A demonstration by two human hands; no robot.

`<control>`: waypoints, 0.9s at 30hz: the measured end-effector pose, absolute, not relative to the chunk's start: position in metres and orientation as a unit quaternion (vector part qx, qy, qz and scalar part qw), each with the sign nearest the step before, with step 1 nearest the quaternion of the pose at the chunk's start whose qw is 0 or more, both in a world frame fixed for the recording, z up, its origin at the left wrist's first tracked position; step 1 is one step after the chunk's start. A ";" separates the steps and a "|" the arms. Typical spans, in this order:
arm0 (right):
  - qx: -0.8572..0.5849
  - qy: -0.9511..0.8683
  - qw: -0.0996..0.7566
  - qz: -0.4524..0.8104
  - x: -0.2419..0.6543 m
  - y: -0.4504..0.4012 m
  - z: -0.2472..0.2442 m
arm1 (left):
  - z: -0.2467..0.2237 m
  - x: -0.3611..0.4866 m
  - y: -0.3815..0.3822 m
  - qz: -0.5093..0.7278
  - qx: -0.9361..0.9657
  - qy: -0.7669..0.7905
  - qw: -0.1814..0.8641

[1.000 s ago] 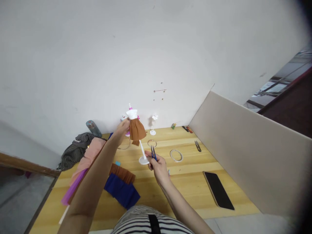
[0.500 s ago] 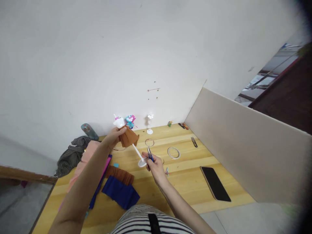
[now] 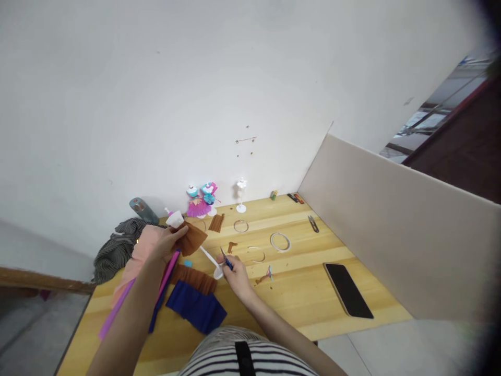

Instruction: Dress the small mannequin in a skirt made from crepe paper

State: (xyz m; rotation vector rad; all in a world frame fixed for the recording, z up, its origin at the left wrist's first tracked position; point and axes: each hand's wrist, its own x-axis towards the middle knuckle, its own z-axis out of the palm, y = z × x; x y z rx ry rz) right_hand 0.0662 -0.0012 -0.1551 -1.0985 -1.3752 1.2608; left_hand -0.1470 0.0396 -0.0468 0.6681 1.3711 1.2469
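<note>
A small white doll stand (image 3: 175, 219), tilted over the table, wears a flared brown skirt (image 3: 191, 237). My left hand (image 3: 169, 243) pinches the brown skirt near the waist. The stand's white rod and round base (image 3: 218, 272) slant down to the right. Beside that base, my right hand (image 3: 236, 275) is closed around small blue-handled scissors (image 3: 226, 259), their blades pointing up and left. Brown (image 3: 195, 280) and dark blue (image 3: 195, 307) pieces of material lie on the table below my left hand.
Dressed stands (image 3: 198, 207) and a bare white one (image 3: 241, 196) line the wall. Rings (image 3: 280, 242), brown scraps (image 3: 216, 223), snips (image 3: 313, 223) and a phone (image 3: 348, 290) lie on the table (image 3: 301, 292). A bottle (image 3: 143, 210) and striped cloth (image 3: 117, 250) are left; a partition is right.
Both hands have shifted left and down, with the skirted stand and the scissors. Dressed stands and brown scraps behind them now show more fully.
</note>
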 end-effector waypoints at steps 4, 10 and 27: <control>-0.444 -0.581 0.460 0.504 0.065 -0.003 -0.167 | -0.054 -0.149 0.035 0.520 0.293 0.577 0.558; -0.440 -0.600 0.457 0.488 0.071 -0.002 -0.179 | -0.064 -0.147 0.034 0.497 0.334 0.573 0.560; -0.472 -0.493 0.473 0.558 0.069 0.008 -0.199 | -0.103 -0.118 0.051 0.438 0.430 0.562 0.555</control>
